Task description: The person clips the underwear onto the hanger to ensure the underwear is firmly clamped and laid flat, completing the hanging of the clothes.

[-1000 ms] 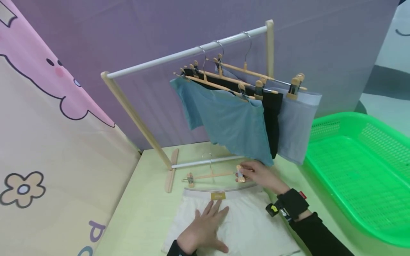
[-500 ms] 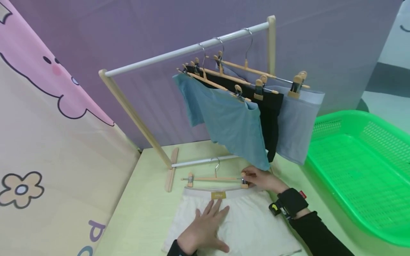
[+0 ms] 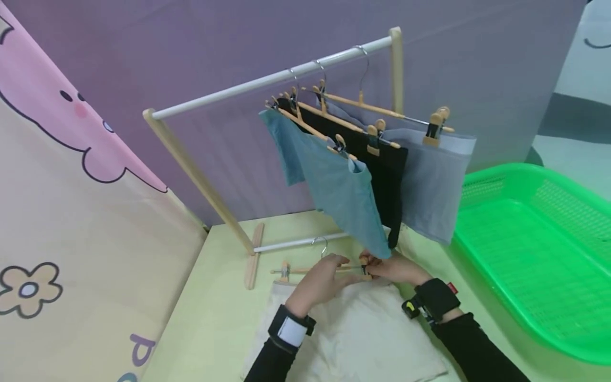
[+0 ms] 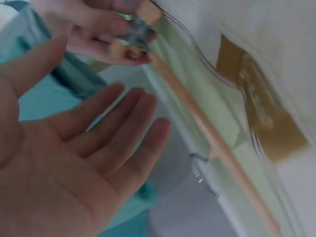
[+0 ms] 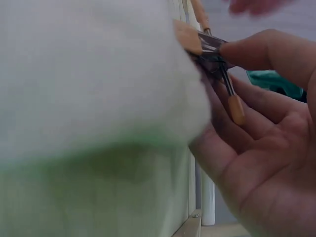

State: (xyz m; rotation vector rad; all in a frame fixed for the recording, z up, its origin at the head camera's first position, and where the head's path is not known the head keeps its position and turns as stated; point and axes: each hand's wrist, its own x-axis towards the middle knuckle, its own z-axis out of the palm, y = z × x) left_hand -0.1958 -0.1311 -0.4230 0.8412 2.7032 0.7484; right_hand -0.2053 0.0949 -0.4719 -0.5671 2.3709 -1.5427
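Observation:
White shorts lie flat on the table, their waistband with a gold label toward the rack. Along that waistband lies a wooden clip hanger, its metal hook pointing away. My right hand pinches the hanger's right clip between thumb and fingers, at the corner of the shorts. Whether the clip's mouth grips the cloth is unclear. Above the waistband my left hand reaches toward the same clip, fingers extended and holding nothing. It hides the middle of the hanger in the head view. The left clip stands free of any hand.
A rack with a white rail stands behind, bearing teal, black and grey garments on clip hangers. The teal garment hangs low, close over my right hand. A green basket stands at the right.
My left hand has lifted off the shorts and moved up toward the right clip. The hanger, held at that clip by my right hand, has come down to the waistband.

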